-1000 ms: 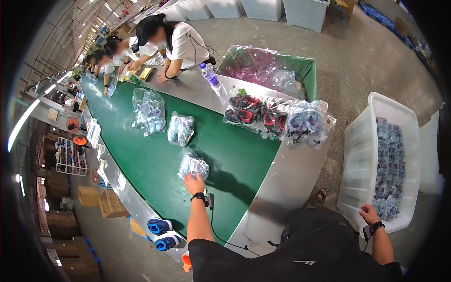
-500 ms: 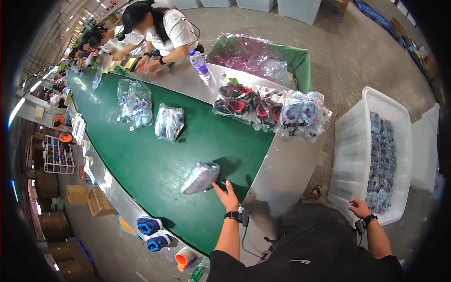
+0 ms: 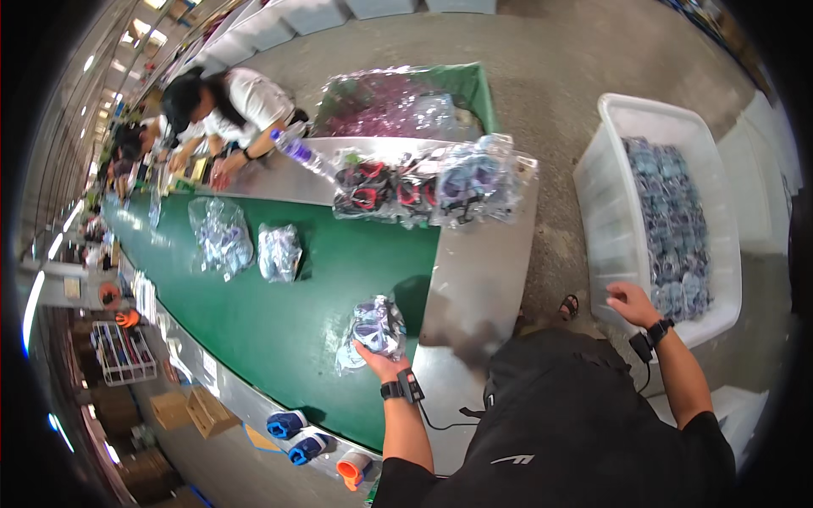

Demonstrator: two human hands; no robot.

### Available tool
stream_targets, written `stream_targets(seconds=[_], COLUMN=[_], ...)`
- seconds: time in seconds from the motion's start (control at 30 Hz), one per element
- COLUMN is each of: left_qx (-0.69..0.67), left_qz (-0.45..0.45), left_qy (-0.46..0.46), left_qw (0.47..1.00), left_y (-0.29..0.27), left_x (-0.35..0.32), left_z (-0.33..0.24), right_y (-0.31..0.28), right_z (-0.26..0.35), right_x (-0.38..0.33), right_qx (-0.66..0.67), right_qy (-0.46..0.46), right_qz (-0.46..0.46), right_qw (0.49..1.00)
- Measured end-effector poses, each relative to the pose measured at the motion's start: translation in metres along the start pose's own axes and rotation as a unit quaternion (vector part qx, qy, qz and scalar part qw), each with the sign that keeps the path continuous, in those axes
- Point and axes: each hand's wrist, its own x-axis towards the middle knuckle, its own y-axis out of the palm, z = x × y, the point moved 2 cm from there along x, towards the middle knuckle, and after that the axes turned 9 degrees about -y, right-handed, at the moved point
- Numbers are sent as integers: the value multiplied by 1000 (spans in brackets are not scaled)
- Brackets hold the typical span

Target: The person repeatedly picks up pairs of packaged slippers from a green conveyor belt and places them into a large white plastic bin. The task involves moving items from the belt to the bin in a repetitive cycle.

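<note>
A clear plastic bag with a pair of pale purple-grey shoes (image 3: 378,328) is at the near end of the green conveyor belt (image 3: 339,262). My left hand (image 3: 381,361) grips its near edge, thumb on the plastic and the other fingers partly hidden below. My right hand (image 3: 631,303) hangs beside the white bin (image 3: 622,203), fingers loosely curled with nothing in them. Inside that bin lie several bagged light-blue and purple shoes (image 3: 673,220). Farther up the belt are two more clear bags, a larger bag of shoes (image 3: 222,237) and a smaller bag of shoes (image 3: 279,252).
On the metal ledge sit bagged black-and-red shoes (image 3: 368,190), bagged purple shoes (image 3: 474,182) and a tilted water bottle (image 3: 301,154). Blue shoes (image 3: 288,423) and an orange-lined shoe (image 3: 352,468) stand along the left edge. A co-worker (image 3: 229,110) leans over the belt beyond, near a green plastic-lined container (image 3: 478,93).
My left hand has gone from touching the bag with outstretched fingers to gripping it, and the bag has turned, showing the shoes. My view has swung right.
</note>
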Motion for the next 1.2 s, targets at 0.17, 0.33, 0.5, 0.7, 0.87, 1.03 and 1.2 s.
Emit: stream_targets(seconds=[0.17,0.33,0.5,0.7,0.87,1.03,1.2], left_qx=[99,214,322,401,515,701,756], left_qz=[63,137,165,188,241,288,226], left_qy=[-192,-351,-423,-486,-458,-194,-169], left_qw=[974,901,831,754,684,622,590], left_y=[77,169,218,233,236,227,183], left_x=[-43,-91,-147,-175,-183,-178,-155], left_z=[61,163,249,335,391,398,375], right_y=[-13,-19,-29,-70,-143,-237,-331], right_z=[105,147,119,40,-35,-141,-254], right_x=[24,23,-6,-43,-87,-140,-212], right_qx=[-19,-41,-160,-174,-171,-285,-394], right_qy=[-200,-399,-379,-269,-194,-65,70], right_qz=[-9,-16,-80,-104,-188,-227,-282], right_qw=[980,916,908,942,948,929,872])
